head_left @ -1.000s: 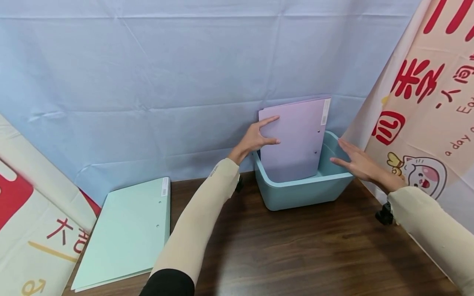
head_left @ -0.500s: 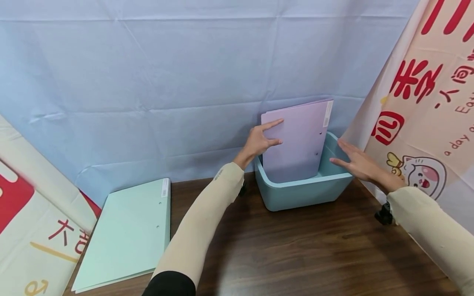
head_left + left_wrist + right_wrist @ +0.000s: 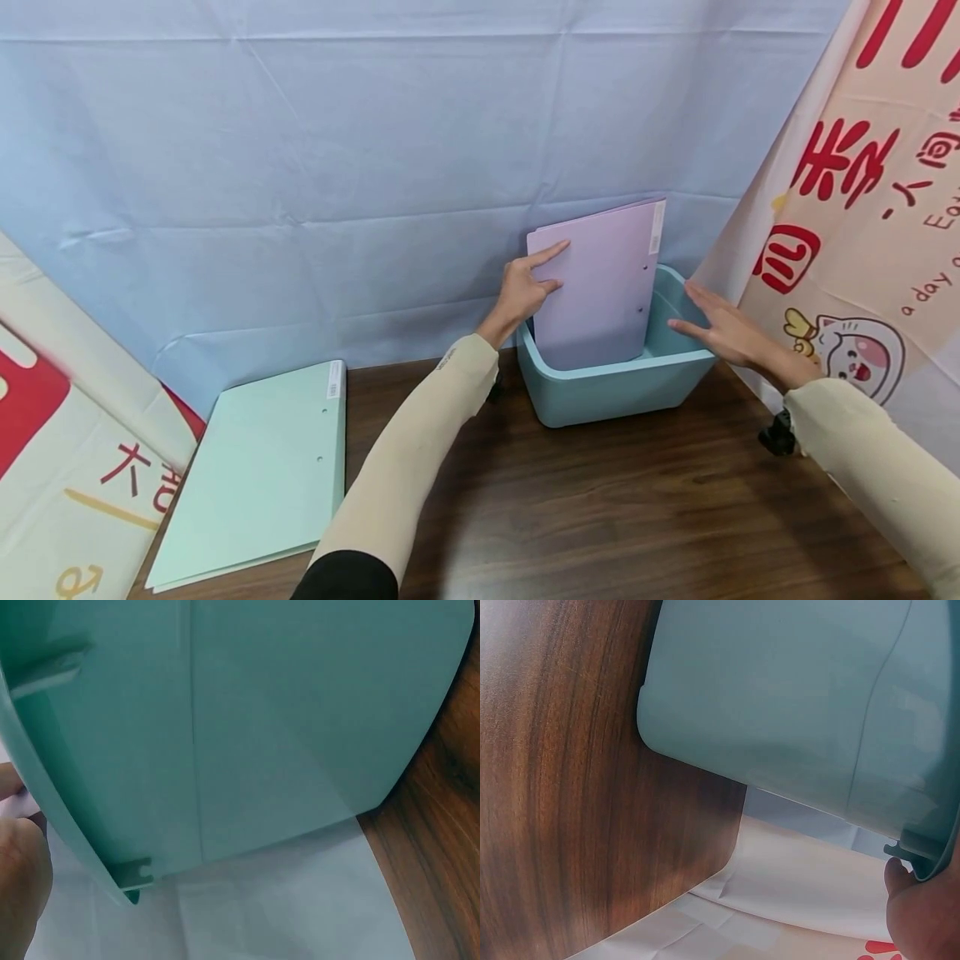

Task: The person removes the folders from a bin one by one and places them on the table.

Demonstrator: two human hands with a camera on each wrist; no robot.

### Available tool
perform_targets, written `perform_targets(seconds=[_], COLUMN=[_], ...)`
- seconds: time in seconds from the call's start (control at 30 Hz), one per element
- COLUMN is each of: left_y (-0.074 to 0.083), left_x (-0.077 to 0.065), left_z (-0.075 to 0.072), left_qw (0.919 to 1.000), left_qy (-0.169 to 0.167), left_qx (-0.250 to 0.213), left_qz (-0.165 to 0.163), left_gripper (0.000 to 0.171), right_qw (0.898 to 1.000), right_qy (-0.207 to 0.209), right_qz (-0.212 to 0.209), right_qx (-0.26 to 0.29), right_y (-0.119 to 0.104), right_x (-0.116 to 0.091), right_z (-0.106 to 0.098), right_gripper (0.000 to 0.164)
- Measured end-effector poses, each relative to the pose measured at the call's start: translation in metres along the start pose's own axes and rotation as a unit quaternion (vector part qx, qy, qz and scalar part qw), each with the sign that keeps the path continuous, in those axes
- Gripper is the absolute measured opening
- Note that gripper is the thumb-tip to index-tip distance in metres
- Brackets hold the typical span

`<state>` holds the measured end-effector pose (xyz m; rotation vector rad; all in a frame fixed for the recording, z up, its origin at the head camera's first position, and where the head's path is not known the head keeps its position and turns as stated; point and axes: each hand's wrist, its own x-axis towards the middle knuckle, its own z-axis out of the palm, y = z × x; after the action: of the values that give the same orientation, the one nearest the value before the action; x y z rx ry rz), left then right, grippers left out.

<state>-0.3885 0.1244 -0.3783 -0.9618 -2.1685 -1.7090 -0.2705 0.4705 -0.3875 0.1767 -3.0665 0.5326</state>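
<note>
A purple folder [image 3: 596, 292] stands upright, leaning slightly, in the left part of a blue-green plastic bin [image 3: 637, 387]. My left hand [image 3: 519, 292] grips the folder's left edge. Its index finger and thumb lie across the front cover, and the other fingers are hidden behind. In the left wrist view, a sliver of purple shows between the fingers [image 3: 22, 877] above the bin's rim. My right hand [image 3: 723, 329] rests at the bin's right end, fingers and thumb stretched over the rim. Part of that hand shows right against the rim in the right wrist view.
A mint-green folder [image 3: 255, 475] lies on the brown wooden table [image 3: 585, 508] at the left. Behind the bin hangs a pale blue cloth [image 3: 337, 167]. A printed cloth [image 3: 877, 233] with red characters slopes down close to the bin's right side.
The folder and my left hand shifted slightly right, then the folder came back a little left. The right hand and the bin have stayed in place.
</note>
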Motion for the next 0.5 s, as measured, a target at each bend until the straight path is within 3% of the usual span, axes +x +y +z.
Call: perform_targets(seconds=[0.5], left_y=[0.0086], left_x=[-0.0064], left_z=[0.0058], left_qw=[0.9990], left_qy=[0.023], left_qx=[-0.015], left_qz=[0.034], left_gripper=[0.066], right_qw=[1.000], right_qy=[0.004], right_qz=[0.001], right_qx=[0.006], right_y=[-0.0006], right_x=[-0.0001], right_z=[0.0007], right_gripper=[0.098])
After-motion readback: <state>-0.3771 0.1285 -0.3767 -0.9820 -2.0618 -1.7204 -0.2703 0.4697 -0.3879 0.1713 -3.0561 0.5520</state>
